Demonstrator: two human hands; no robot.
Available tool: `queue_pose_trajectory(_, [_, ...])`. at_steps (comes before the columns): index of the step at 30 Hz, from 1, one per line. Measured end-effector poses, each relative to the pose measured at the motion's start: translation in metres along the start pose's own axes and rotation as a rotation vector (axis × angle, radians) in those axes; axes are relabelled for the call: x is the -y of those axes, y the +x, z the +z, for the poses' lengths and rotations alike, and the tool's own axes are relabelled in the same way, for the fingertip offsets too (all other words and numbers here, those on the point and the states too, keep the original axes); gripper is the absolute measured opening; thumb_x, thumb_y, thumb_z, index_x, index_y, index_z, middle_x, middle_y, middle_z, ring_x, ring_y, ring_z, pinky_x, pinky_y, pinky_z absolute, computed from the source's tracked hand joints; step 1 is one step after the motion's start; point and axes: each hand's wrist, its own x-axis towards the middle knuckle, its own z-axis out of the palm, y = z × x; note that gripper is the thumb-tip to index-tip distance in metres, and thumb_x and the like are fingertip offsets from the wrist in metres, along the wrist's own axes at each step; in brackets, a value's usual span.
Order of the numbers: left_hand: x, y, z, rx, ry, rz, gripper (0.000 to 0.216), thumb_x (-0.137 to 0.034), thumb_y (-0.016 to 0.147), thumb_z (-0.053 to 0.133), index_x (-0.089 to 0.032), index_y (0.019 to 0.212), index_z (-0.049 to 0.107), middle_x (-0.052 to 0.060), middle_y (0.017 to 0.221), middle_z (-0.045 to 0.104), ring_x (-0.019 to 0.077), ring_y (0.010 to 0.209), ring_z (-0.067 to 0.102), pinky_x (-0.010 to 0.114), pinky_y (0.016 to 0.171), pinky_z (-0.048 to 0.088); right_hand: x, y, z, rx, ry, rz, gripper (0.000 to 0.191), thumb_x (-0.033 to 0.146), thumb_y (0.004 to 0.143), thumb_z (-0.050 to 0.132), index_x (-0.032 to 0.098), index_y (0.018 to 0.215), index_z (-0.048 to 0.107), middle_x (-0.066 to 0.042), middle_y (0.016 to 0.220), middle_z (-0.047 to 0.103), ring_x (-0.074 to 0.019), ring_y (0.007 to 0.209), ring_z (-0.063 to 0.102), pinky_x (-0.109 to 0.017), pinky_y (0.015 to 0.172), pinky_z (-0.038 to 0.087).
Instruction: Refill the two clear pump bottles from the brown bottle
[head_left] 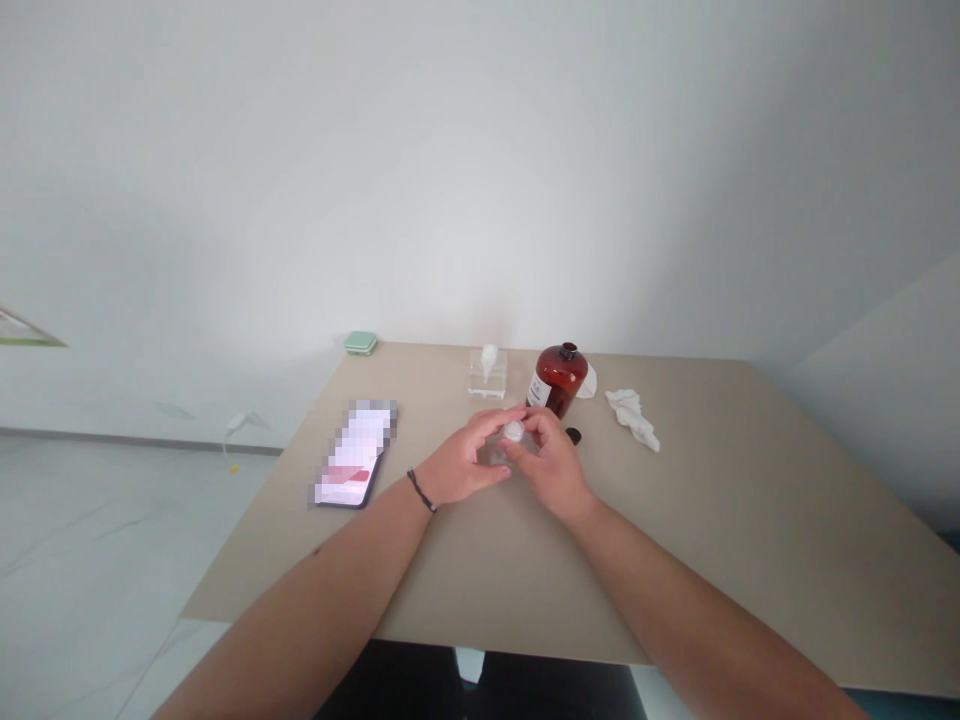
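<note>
Right hand (551, 462) fingertips pinch the white cap (514, 430) atop a small clear bottle (496, 452), upright, its body wrapped by the left hand (457, 465); both meet mid-table (712, 520), the amber bottle (558, 378) just behind.

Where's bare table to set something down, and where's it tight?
Free: the near strip of the table under the forearms, and the wide right side beyond the crumpled tissue. Also the far-left corner between the phone and green box. Crowded: the middle, where both hands meet before the amber bottle, clear dispenser and black cap.
</note>
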Motion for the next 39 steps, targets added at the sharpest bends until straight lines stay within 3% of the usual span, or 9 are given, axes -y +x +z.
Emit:
queue_pose_trajectory(8, [0.0026,-0.0002,0.0021,-0.008,-0.074,-0.048,0.072,-0.018,0.079,0.075,-0.026,0.145,0.049,0.012,0.152,0.048,0.0324,0.143,0.043,0.050,0.120,0.033,0.0014,0.0008,0.0044,-0.019,-0.007,0.052,0.026,0.035,0.072,0.074,0.025,0.080,0.052,-0.004,0.098,0.063,-0.0250,0.095,0.060,-0.042,0.087,0.047])
queue_pose_trajectory(14, [0.0043,-0.0006,0.0018,-0.017,-0.108,-0.070,0.073,-0.016,0.076,0.077,-0.026,0.144,0.051,0.012,0.152,0.049,0.0320,0.144,0.043,0.050,0.122,0.031,0.0032,0.0013,0.0003,0.009,0.009,0.019,0.019,0.035,0.078,0.071,0.024,0.078,0.055,-0.005,0.100,0.063,-0.0250,0.097,0.060,-0.044,0.090,0.046])
queue_pose_trajectory(18, [0.0039,-0.0006,0.0014,-0.010,-0.118,-0.055,0.071,-0.015,0.077,0.076,-0.027,0.143,0.051,0.011,0.156,0.046,0.0311,0.147,0.040,0.049,0.123,0.030,0.0027,0.0007,-0.0031,0.076,0.023,-0.002,0.011,0.034,0.082,0.066,0.024,0.086,0.061,-0.006,0.105,0.062,-0.0251,0.102,0.060,-0.044,0.093,0.046])
queue_pose_trajectory(22, [0.0029,-0.0001,0.0021,-0.009,-0.121,-0.054,0.070,-0.015,0.079,0.074,-0.026,0.143,0.050,0.011,0.155,0.046,0.0311,0.147,0.039,0.049,0.123,0.029,0.0005,-0.0005,0.0010,0.049,0.033,0.073,0.026,0.034,0.077,0.071,0.024,0.098,0.060,-0.006,0.104,0.062,-0.0264,0.101,0.060,-0.046,0.093,0.047])
queue_pose_trajectory(25, [0.0027,-0.0004,0.0024,-0.016,-0.108,-0.069,0.071,-0.015,0.078,0.075,-0.026,0.144,0.050,0.012,0.154,0.048,0.0315,0.145,0.041,0.049,0.122,0.030,-0.0010,-0.0012,0.0038,0.013,0.040,0.109,0.028,0.035,0.074,0.074,0.024,0.093,0.057,-0.005,0.099,0.062,-0.0256,0.095,0.061,-0.045,0.090,0.048])
queue_pose_trajectory(33, [0.0027,-0.0005,0.0020,-0.017,-0.096,-0.056,0.071,-0.016,0.078,0.075,-0.028,0.144,0.051,0.010,0.154,0.047,0.0308,0.146,0.040,0.050,0.123,0.028,-0.0003,-0.0001,-0.0026,0.040,0.036,0.008,0.012,0.033,0.081,0.067,0.025,0.083,0.059,-0.005,0.102,0.063,-0.0244,0.100,0.060,-0.044,0.093,0.047])
queue_pose_trajectory(39, [0.0031,-0.0003,0.0032,-0.020,-0.133,-0.065,0.070,-0.015,0.078,0.075,-0.028,0.143,0.051,0.010,0.156,0.046,0.0310,0.146,0.040,0.049,0.123,0.028,-0.0046,-0.0010,0.0033,-0.002,0.020,0.075,0.024,0.034,0.075,0.072,0.025,0.090,0.056,-0.004,0.096,0.062,-0.0249,0.093,0.061,-0.044,0.088,0.048])
